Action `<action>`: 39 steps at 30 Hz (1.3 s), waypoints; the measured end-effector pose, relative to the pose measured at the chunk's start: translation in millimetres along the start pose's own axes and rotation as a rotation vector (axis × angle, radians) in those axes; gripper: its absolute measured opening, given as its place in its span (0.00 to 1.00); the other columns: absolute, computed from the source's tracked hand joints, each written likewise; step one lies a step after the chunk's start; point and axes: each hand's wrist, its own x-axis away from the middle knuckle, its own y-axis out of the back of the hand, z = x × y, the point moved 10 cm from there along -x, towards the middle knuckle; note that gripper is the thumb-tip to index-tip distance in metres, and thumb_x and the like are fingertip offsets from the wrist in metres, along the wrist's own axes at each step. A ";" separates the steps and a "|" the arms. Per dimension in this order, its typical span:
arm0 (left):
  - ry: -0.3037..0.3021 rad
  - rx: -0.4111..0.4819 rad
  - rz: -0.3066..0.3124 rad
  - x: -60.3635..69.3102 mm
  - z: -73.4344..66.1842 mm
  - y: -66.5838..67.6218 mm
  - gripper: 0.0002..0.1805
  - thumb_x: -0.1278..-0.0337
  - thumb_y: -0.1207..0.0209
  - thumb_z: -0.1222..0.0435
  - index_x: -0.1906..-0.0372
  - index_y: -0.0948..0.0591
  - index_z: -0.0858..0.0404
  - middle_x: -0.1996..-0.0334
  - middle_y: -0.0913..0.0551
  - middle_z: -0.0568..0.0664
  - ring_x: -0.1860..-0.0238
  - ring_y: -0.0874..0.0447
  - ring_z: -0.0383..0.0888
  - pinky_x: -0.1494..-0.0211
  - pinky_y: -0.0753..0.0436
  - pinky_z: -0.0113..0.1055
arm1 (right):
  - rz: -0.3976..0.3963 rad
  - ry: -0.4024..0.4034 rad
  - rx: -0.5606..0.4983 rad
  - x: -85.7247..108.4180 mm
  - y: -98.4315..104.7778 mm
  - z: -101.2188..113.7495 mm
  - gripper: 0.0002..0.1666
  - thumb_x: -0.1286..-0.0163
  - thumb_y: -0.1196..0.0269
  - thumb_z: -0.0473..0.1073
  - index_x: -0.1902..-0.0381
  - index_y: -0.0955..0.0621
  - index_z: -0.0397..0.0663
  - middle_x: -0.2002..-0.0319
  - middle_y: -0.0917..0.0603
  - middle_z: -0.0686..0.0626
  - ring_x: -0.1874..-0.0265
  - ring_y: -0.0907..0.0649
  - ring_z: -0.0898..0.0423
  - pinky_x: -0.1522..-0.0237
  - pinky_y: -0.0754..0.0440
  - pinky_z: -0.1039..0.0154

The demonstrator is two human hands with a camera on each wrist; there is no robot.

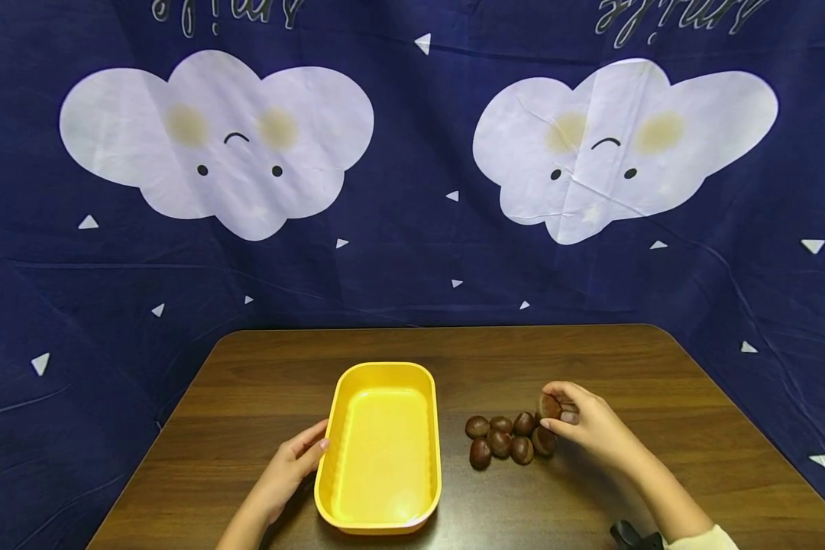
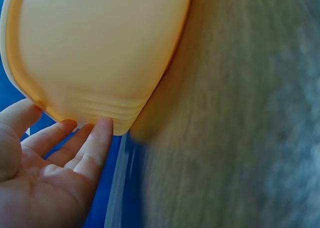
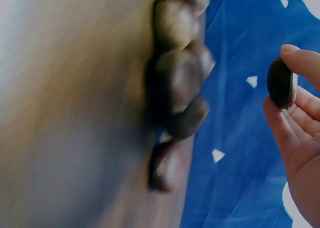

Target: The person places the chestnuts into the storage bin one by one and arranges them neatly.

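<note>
An empty yellow tray (image 1: 385, 458) lies lengthwise on the table. My left hand (image 1: 283, 473) is at its left side, thumb on the rim and fingers against the outer wall; the left wrist view shows the fingertips of this hand (image 2: 60, 173) touching the tray wall (image 2: 100, 53). My right hand (image 1: 601, 431) pinches a brown chestnut (image 1: 548, 407) at the right end of a cluster of chestnuts (image 1: 499, 443). In the right wrist view the chestnut (image 3: 282, 83) sits between thumb and fingers of the hand (image 3: 305, 148), apart from the others (image 3: 177, 78).
The wooden table (image 1: 282, 359) reaches back to a dark blue cloth (image 1: 419, 267) printed with clouds and small white triangles. A black object (image 1: 634, 536) shows by my right wrist near the front edge of the view.
</note>
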 end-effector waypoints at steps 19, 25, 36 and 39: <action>-0.005 0.008 -0.010 -1.7 2.5 3.8 0.30 0.38 0.49 0.59 0.36 0.40 0.73 0.40 0.37 0.67 0.45 0.31 0.57 0.49 0.26 0.37 | 0.105 0.241 -0.106 -54.5 -64.7 95.3 0.25 0.46 0.33 0.45 0.52 0.26 0.44 0.57 0.24 0.54 0.60 0.22 0.59 0.58 0.23 0.61; -0.018 0.008 0.001 -2.8 1.0 2.3 0.30 0.37 0.49 0.59 0.37 0.40 0.74 0.42 0.35 0.68 0.46 0.30 0.57 0.50 0.25 0.35 | 0.176 0.280 -0.159 -67.0 -93.9 121.2 0.25 0.45 0.33 0.43 0.51 0.27 0.44 0.56 0.24 0.54 0.59 0.22 0.60 0.57 0.23 0.65; -0.028 0.009 0.007 -2.6 0.5 1.3 0.29 0.37 0.50 0.60 0.37 0.40 0.74 0.43 0.33 0.68 0.48 0.28 0.53 0.51 0.25 0.34 | 0.291 0.266 -0.264 -69.2 -145.0 143.5 0.23 0.45 0.33 0.41 0.52 0.26 0.41 0.55 0.24 0.53 0.58 0.24 0.61 0.55 0.25 0.69; -0.021 0.013 0.001 -1.9 1.4 1.5 0.30 0.37 0.50 0.60 0.37 0.40 0.74 0.42 0.35 0.68 0.48 0.27 0.50 0.51 0.25 0.34 | 0.345 0.237 -0.278 -68.2 -161.5 146.8 0.23 0.45 0.33 0.41 0.52 0.26 0.42 0.55 0.24 0.53 0.56 0.25 0.62 0.54 0.26 0.70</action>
